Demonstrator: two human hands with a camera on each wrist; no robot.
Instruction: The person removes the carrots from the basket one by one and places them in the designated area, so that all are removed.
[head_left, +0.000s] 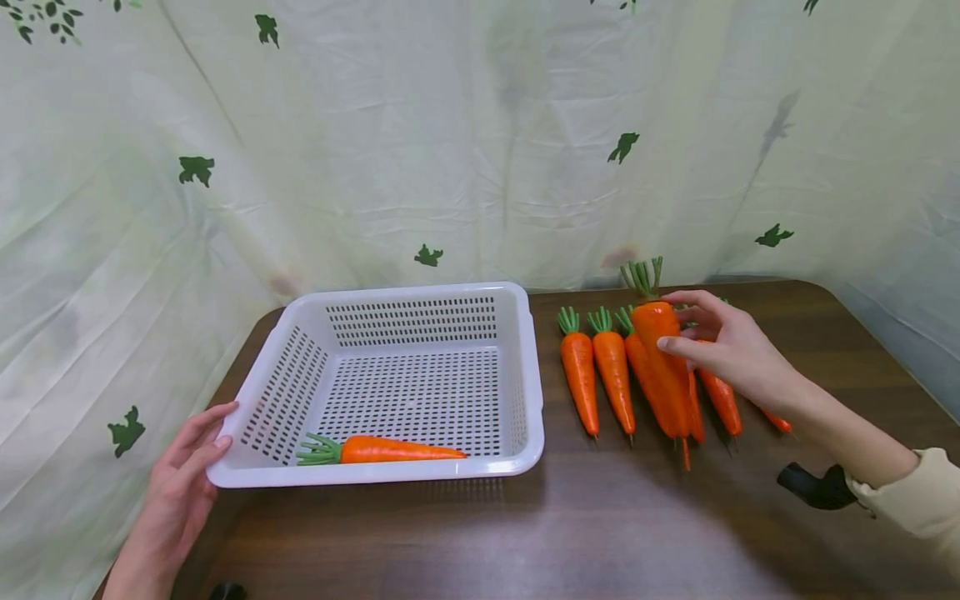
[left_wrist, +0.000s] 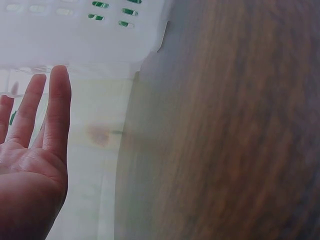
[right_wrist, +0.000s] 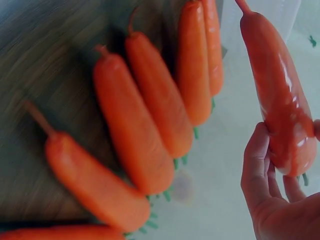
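Observation:
My right hand (head_left: 731, 337) grips a large orange carrot (head_left: 662, 367) near its top, between thumb and fingers. The carrot hangs above the row with its green stalks up and thin tip down; in the right wrist view the same carrot (right_wrist: 277, 85) is seen pinched by the fingers. My left hand (head_left: 176, 487) is at the left front corner of a white perforated basket (head_left: 345, 475), its fingertips touching the rim. Those fingers look nearly straight in the left wrist view. A single carrot (head_left: 397, 450) lies along the basket's front wall inside, stalks to the left.
Several carrots (head_left: 579, 383) lie in a row on the dark wooden table (head_left: 480, 533), right of the basket, partly hidden by the held carrot and right hand. A pale curtain (head_left: 465, 150) with green leaf shapes hangs behind. Something black (head_left: 817, 486) is by the right sleeve.

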